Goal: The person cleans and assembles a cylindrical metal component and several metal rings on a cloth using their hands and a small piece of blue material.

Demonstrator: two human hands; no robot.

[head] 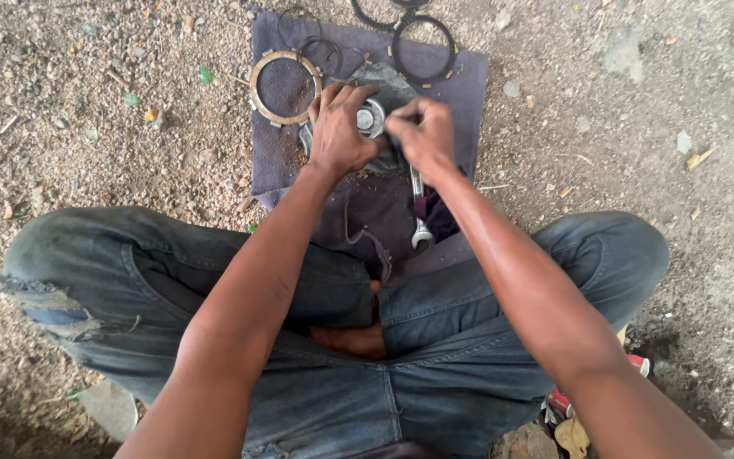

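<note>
A round grey metal part point(370, 117) with a shiny hub sits on a purple cloth point(469, 85) spread on the ground. My left hand point(338, 127) grips its left side, fingers curled over the rim. My right hand point(424, 132) is closed on a grey rag point(391, 83) pressed against the part's right side. A silver wrench point(419, 212) lies on the cloth just below my right hand, touching neither hand.
A tan friction ring point(285, 87) lies on the cloth's left side, with thin dark steel rings point(423, 49) at the far edge. Gravel ground point(87, 127) surrounds the cloth. My knees in blue jeans point(172, 272) flank it. A red object point(639, 364) sits at lower right.
</note>
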